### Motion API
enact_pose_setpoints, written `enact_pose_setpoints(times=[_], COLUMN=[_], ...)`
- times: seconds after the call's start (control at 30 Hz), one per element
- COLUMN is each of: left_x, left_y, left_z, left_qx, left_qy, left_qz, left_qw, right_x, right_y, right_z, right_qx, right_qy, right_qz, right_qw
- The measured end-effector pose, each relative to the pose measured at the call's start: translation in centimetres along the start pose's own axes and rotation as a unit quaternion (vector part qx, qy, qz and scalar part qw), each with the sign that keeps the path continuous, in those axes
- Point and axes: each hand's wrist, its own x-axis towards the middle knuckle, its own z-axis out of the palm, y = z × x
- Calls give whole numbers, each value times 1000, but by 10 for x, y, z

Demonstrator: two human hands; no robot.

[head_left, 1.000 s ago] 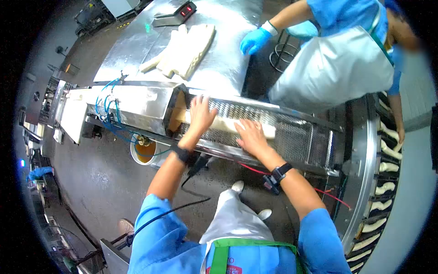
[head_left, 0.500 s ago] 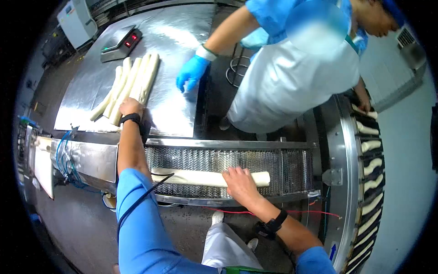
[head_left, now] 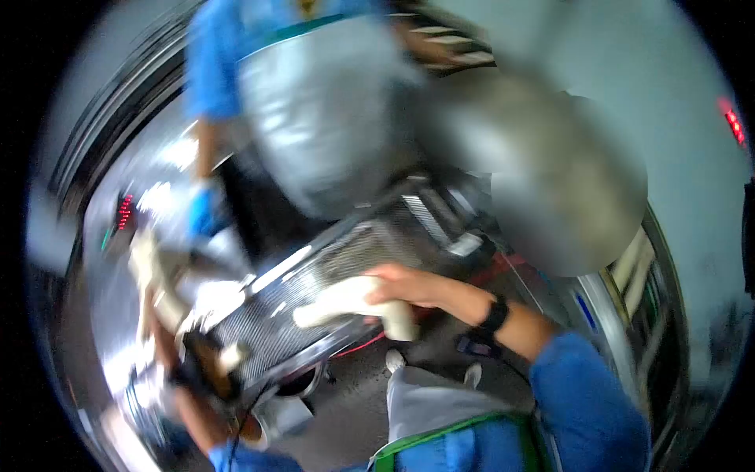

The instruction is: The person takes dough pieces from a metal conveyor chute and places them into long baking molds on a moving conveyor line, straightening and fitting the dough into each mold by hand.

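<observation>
Motion blurs the view. My right hand (head_left: pixel 393 285) is closed round the middle of a pale dough strip (head_left: pixel 340 300), lifted over the near side of the mesh conveyor (head_left: pixel 275 318); its right end hangs bent downward. At the left, my left hand (head_left: pixel 151 311) is smeared beside pale dough strips (head_left: pixel 161 283) at the metal table's edge; its grip is unclear. Another pale dough end (head_left: pixel 232 356) shows at the conveyor's left end.
Across the conveyor stands a co-worker in a white apron (head_left: pixel 322 110), with a blue-gloved hand (head_left: pixel 203 211) over the metal table (head_left: pixel 118 279). A scale's red display (head_left: pixel 124 212) glows at the left. More dough strips (head_left: pixel 631 259) lie at the right.
The view has swung round. My right hand has taken hold of the dough strip and raised it off the mesh, bending it. My left hand remains by the table's dough strips.
</observation>
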Motion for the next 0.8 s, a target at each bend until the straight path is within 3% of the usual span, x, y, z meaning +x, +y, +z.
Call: enact_pose_setpoints(times=[0.17,0.23,0.37,0.5,0.7,0.8], left_x=[-89,-127,-226,-331,-475,-557], left_y=[3,4,2,-4,-15,-21], left_z=[109,162,263,362,485,550], left_qx=[48,57,48,20,-31,-46], left_qy=[-160,-229,-366,-477,-576,-609], left_qz=[31,43,77,95,130,156], left_qw=[985,971,926,874,807,776], right_x=[-79,-134,-288,-446,-645,-752], right_y=[-22,-28,-7,3,7,22], right_z=[17,16,17,8,-34,-72], right_qx=[72,90,147,204,58,-16], right_qy=[41,44,168,308,544,608], right_qz=[-176,-199,-297,-383,-459,-444], right_qw=[981,975,928,846,700,658])
